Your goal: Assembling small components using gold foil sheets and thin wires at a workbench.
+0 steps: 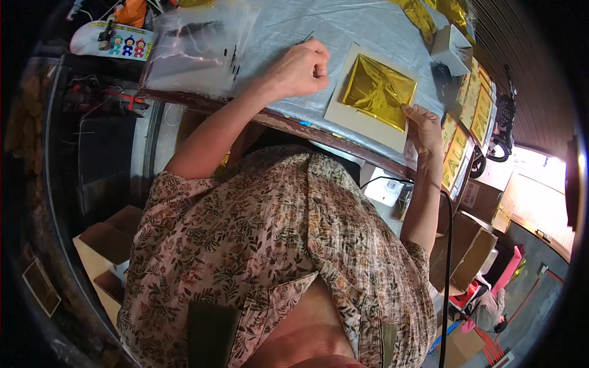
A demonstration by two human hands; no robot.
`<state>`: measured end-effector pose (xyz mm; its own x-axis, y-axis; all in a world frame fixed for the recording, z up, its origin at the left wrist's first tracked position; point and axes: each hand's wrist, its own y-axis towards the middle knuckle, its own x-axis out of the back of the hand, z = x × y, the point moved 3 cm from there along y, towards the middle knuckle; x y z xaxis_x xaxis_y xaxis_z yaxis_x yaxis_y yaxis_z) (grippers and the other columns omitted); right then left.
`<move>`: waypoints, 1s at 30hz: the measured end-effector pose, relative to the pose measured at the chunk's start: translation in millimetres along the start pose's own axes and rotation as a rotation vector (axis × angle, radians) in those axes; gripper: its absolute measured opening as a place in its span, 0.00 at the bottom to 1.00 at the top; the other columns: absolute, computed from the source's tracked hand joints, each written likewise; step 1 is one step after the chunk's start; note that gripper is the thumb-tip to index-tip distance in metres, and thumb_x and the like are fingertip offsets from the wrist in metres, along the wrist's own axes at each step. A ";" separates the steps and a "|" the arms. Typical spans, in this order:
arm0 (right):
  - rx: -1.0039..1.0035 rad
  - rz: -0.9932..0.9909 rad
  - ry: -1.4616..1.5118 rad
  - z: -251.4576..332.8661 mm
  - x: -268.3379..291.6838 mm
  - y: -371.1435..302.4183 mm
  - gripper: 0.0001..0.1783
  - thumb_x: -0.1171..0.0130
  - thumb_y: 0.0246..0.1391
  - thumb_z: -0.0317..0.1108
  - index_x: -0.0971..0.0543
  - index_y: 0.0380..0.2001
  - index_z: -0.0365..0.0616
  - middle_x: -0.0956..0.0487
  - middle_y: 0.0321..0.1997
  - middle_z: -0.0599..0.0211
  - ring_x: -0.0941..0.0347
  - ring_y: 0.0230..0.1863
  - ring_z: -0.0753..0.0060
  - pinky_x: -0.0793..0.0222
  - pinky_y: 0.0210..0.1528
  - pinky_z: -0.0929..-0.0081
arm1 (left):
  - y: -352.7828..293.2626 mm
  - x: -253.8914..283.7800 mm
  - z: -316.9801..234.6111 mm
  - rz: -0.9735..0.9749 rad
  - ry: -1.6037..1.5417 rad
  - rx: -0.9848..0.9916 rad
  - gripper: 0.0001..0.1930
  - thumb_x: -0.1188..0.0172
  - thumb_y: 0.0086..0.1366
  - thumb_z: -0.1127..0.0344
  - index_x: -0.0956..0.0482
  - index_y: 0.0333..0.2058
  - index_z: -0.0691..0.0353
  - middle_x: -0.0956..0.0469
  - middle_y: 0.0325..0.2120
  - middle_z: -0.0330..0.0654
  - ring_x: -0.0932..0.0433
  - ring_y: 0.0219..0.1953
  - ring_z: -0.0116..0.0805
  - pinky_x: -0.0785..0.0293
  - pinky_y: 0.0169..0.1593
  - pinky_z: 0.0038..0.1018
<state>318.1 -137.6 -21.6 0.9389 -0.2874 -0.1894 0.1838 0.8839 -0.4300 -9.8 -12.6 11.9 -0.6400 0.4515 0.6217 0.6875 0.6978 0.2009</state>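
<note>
Floral-print shirt (pixel 270 227), mine, before the bench (pixel 276 21) under silvery-blue sheeting. White box (pixel 451 50), contents indistinct, at the bench's right; open brown cardboard box (pixel 116 232) at lower left; white skateboard (pixel 86 40) beyond the bench's left end. Shiny gold foil sheet (pixel 377 87) on a cream rectangular board (pixel 335 113), upper edge slanting down rightward; nearly square, long axis unclear. Fingers of my right hand (pixel 425 129) pinch its right edge; my left hand (pixel 300 69) is clenched, whether around anything I cannot tell.

A cluttered workshop, judging by the sheet-covered worktable (pixel 368 21), clear plastic sleeves (pixel 190 64) and open cardboard boxes (pixel 472 257).
</note>
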 end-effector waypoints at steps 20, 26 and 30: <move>0.094 -0.096 -0.192 10.0 -59.3 -15.8 0.09 0.36 0.58 0.30 0.19 0.25 0.38 0.23 0.23 0.73 0.36 0.19 0.86 0.45 0.22 0.85 | 2.1 -29.7 -9.2 -0.292 0.101 -0.063 0.08 0.32 0.51 0.67 0.23 0.20 0.61 0.24 0.53 0.44 0.25 0.53 0.46 0.34 0.58 0.41; -0.001 -0.072 -0.043 3.8 -76.8 -6.2 0.10 0.38 0.60 0.29 0.20 0.24 0.39 0.21 0.25 0.69 0.30 0.22 0.82 0.30 0.29 0.82 | 0.5 -31.2 -7.2 -0.283 0.086 -0.065 0.08 0.33 0.51 0.67 0.23 0.21 0.60 0.26 0.55 0.44 0.28 0.56 0.46 0.39 0.61 0.43; -0.002 -0.030 -0.052 -0.3 -84.5 3.2 0.11 0.38 0.60 0.29 0.21 0.23 0.39 0.21 0.25 0.69 0.26 0.24 0.79 0.23 0.34 0.77 | 0.6 -30.9 -10.4 -0.282 0.081 -0.060 0.08 0.33 0.52 0.67 0.24 0.21 0.58 0.27 0.57 0.42 0.29 0.58 0.46 0.42 0.63 0.43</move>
<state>239.3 -110.6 -7.3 0.9468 -0.2942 -0.1307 0.2115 0.8747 -0.4361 13.9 -31.9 0.7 -0.7805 0.1972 0.5932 0.5073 0.7543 0.4168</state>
